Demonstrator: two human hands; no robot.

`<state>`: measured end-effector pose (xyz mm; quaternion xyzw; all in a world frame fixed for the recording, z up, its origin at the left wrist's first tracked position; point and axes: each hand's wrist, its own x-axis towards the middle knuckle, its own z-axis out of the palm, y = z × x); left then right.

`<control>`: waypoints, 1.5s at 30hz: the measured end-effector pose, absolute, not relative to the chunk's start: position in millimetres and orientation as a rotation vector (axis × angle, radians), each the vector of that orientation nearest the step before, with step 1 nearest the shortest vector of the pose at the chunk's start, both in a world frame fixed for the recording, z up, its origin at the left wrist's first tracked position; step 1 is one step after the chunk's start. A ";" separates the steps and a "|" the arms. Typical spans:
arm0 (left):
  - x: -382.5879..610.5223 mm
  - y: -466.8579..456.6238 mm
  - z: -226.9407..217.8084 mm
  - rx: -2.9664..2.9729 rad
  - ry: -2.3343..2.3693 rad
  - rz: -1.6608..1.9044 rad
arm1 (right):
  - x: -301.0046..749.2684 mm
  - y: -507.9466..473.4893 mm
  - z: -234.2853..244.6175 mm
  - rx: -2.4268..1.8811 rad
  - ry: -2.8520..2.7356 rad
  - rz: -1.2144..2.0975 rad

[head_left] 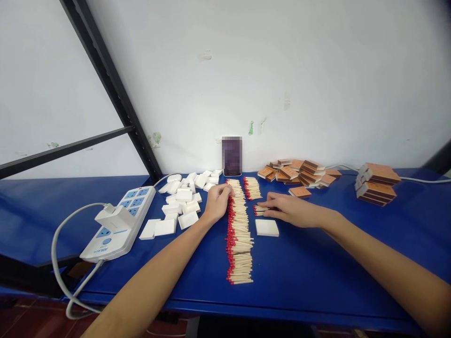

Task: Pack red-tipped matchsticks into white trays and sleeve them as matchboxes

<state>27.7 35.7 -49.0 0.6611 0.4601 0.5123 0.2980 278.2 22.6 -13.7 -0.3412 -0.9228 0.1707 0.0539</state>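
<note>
The blue table (310,277) carried everything. Orange matchboxes (306,174) lay heaped right, white trays (183,195) left, presumably sorted for reach. Between them ran the long match row (240,230), heads leftward, likely for tidy handling. Right hand's (292,210) thumb and fingers pinched a small match bundle (259,211); left hand's (217,203) fingers curled against the row, grip unclear.

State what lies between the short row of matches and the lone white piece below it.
A small bunch of matches, with the right hand at it, in the head view.
</note>
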 end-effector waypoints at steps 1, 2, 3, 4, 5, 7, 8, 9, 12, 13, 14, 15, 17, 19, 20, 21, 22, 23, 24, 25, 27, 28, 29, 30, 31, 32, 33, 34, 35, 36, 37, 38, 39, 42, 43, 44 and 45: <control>28.0 35.6 -49.1 1.760 1.213 1.357 | 277.8 22.1 -14.6 -1.046 -2.815 0.477; 28.2 35.5 -49.1 1.758 1.201 1.357 | 277.2 21.8 -16.0 -1.058 -2.822 0.430; 28.3 35.8 -49.3 1.745 1.192 1.359 | 276.2 21.8 -17.6 -1.072 -2.828 0.377; 28.1 36.4 -49.5 1.720 1.183 1.365 | 274.8 22.0 -19.2 -1.091 -2.829 0.322; 27.7 37.4 -49.9 1.686 1.176 1.375 | 273.0 22.2 -20.7 -1.113 -2.828 0.266; 26.5 39.8 -51.0 1.599 1.168 1.401 | 269.0 22.4 -22.4 -1.145 -2.824 0.165; 25.9 41.1 -51.7 1.562 1.163 1.414 | 267.1 22.2 -22.6 -1.155 -2.819 0.120; 25.3 42.2 -52.3 1.539 1.158 1.425 | 265.4 21.9 -22.5 -1.162 -2.811 0.081; 24.6 43.7 -53.9 1.548 1.151 1.428 | 263.1 20.7 -21.3 -1.163 -2.779 -0.017; 24.6 43.6 -54.2 1.561 1.151 1.424 | 263.0 20.5 -21.1 -1.157 -2.773 -0.042; 24.8 43.4 -54.4 1.572 1.152 1.421 | 263.2 20.4 -21.2 -1.146 -2.771 -0.062; 24.9 43.1 -54.5 1.581 1.154 1.417 | 263.5 20.5 -21.6 -1.135 -2.773 -0.073; 25.2 42.5 -54.5 1.596 1.158 1.413 | 264.0 21.2 -23.7 -1.117 -2.782 -0.094; 25.2 42.2 -54.5 1.607 1.164 1.410 | 264.3 22.4 -27.3 -1.106 -2.792 -0.138; 25.1 42.0 -54.4 1.612 1.169 1.407 | 264.4 23.1 -29.4 -1.107 -2.793 -0.164; 25.1 41.9 -54.3 1.614 1.174 1.403 | 264.5 23.9 -31.6 -1.111 -2.794 -0.184; 25.1 41.8 -54.1 1.617 1.179 1.399 | 264.7 24.7 -33.8 -1.119 -2.792 -0.199; 25.3 41.6 -53.8 1.620 1.181 1.395 | 264.9 25.5 -35.8 -1.128 -2.791 -0.207; 25.5 41.4 -53.4 1.622 1.180 1.390 | 265.2 26.2 -37.5 -1.137 -2.791 -0.211; 25.8 41.3 -52.9 1.623 1.176 1.384 | 265.3 26.9 -38.7 -1.146 -2.791 -0.218; 26.3 41.1 -51.8 1.625 1.167 1.374 | 265.5 27.8 -39.7 -1.158 -2.797 -0.234; 26.4 41.1 -51.3 1.626 1.166 1.370 | 265.3 27.8 -39.4 -1.166 -2.800 -0.240; 26.4 41.1 -51.1 1.625 1.164 1.367 | 265.1 27.7 -38.7 -1.173 -2.803 -0.245; 26.2 41.3 -51.0 1.623 1.163 1.369 | 264.8 27.3 -37.7 -1.182 -2.805 -0.249; 25.9 41.5 -51.3 1.619 1.161 1.373 | 264.4 26.8 -36.6 -1.189 -2.806 -0.251; 25.6 41.8 -51.7 1.614 1.159 1.380 | 264.1 26.2 -35.6 -1.193 -2.803 -0.250; 25.2 42.1 -52.2 1.613 1.157 1.385 | 263.8 25.6 -34.6 -1.196 -2.798 -0.247; 24.9 42.4 -52.7 1.616 1.156 1.388 | 263.6 25.1 -34.0 -1.195 -2.791 -0.242; 24.7 42.7 -53.2 1.621 1.157 1.385 | 263.6 24.8 -33.6 -1.194 -2.783 -0.235; 24.6 42.9 -53.6 1.625 1.162 1.381 | 263.7 24.6 -33.4 -1.191 -2.775 -0.231; 24.6 43.0 -53.8 1.628 1.167 1.376 | 263.8 24.7 -33.5 -1.188 -2.770 -0.230; 24.7 43.2 -53.9 1.628 1.170 1.373 | 264.0 24.9 -33.7 -1.185 -2.767 -0.234; 24.8 43.2 -53.9 1.627 1.171 1.371 | 264.2 25.2 -34.0 -1.183 -2.765 -0.239; 25.0 43.3 -53.6 1.629 1.162 1.370 | 264.3 26.1 -34.1 -1.194 -2.767 -0.253; 24.9 43.4 -53.6 1.631 1.158 1.368 | 264.3 26.2 -33.8 -1.201 -2.770 -0.256; 24.8 43.5 -53.8 1.630 1.155 1.367 | 264.2 26.3 -33.4 -1.206 -2.773 -0.257; 24.7 43.6 -54.0 1.627 1.153 1.368 | 264.2 26.3 -33.0 -1.210 -2.775 -0.257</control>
